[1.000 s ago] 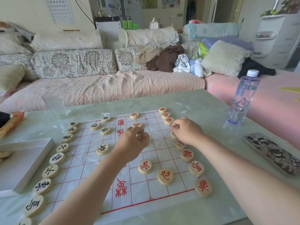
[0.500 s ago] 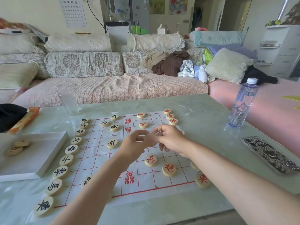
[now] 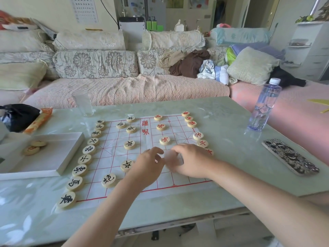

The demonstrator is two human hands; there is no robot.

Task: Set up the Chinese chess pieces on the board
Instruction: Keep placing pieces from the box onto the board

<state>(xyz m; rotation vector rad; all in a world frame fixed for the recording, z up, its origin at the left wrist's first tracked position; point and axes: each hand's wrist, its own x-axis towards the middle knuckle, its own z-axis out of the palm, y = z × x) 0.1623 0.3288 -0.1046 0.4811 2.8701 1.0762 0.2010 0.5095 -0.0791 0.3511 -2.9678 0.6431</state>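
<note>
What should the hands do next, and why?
Probably set the blurred piece between the left hand and right hand down on the board, in line with the red soldier just beyond it. It looks unplaced above the grid. I cannot tell which hand holds it.

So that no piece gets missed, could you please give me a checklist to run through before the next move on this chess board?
1. Black-lettered round wooden pieces lined along the left edge of the white paper board: ok.
2. Red-lettered wooden pieces complete along the right edge: cannot tell, right hand covers part.
3. Two wooden pieces on the flat white box moved onto the board: not ok.
4. Left hand free: cannot tell, blurred.
</note>
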